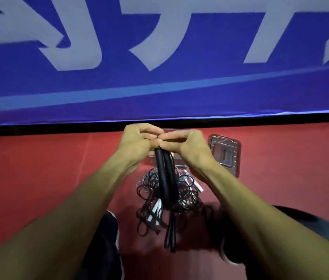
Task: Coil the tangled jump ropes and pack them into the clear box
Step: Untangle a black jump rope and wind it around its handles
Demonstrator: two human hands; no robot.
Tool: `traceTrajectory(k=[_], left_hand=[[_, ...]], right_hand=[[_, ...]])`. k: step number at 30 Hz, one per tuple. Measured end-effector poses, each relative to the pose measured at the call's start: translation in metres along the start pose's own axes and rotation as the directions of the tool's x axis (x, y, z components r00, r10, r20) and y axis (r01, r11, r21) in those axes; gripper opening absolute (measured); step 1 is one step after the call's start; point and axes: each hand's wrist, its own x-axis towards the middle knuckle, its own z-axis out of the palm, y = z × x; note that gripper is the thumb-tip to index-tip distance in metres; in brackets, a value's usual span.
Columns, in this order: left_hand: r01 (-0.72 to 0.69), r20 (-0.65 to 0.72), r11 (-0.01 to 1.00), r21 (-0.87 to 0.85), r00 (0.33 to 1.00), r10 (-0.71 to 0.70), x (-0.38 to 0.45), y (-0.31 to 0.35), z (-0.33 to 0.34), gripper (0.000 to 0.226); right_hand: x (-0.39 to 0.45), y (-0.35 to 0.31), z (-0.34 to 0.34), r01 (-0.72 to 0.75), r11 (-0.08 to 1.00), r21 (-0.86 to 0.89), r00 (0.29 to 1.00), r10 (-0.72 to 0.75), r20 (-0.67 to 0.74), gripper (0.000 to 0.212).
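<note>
Above the red floor (48, 178), both hands meet at mid-frame: the left hand (139, 142) and the right hand (183, 144) each curl their fingers round the top of a pair of black padded jump-rope handles (166, 178), which hang down side by side. Beneath them lies a tangled heap of thin black jump ropes with white-tipped handles (159, 199). The clear plastic box (177, 160) seems to sit just behind the hands, mostly hidden; its transparent lid (225, 154) rests on the floor to the right. A blue banner with white lettering (159, 57) fills the far side
</note>
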Motion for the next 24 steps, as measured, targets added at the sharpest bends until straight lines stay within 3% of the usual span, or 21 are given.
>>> traceTrajectory(k=[6,9,14,20,24], left_hand=[[-0.005,-0.095,0.991,-0.13,0.995,-0.007,0.033,0.007,0.012,0.028],[-0.007,-0.133,0.983,-0.182,0.991,-0.017,0.052,0.006,0.016,0.029],[-0.019,-0.139,0.959,-0.283,0.99,-0.021,0.069,0.001,0.019,0.024],[-0.027,-0.061,0.871,-0.491,0.998,-0.004,0.071,0.001,0.029,0.024],[0.024,0.051,0.883,-0.469,0.999,0.0,0.071,-0.005,0.036,0.032]], right_hand=[[0.023,-0.004,-0.007,0.029,0.999,-0.027,1.0,-0.029,0.01,0.046],[0.04,-0.002,-0.008,0.108,0.976,-0.189,0.994,-0.107,0.019,0.057],[0.052,-0.01,-0.008,0.185,0.938,-0.292,0.982,-0.185,0.027,0.057],[0.066,-0.012,-0.004,0.151,0.98,-0.131,0.978,-0.168,-0.126,0.054],[0.064,-0.006,-0.002,0.152,0.982,-0.111,0.963,-0.172,-0.207,0.051]])
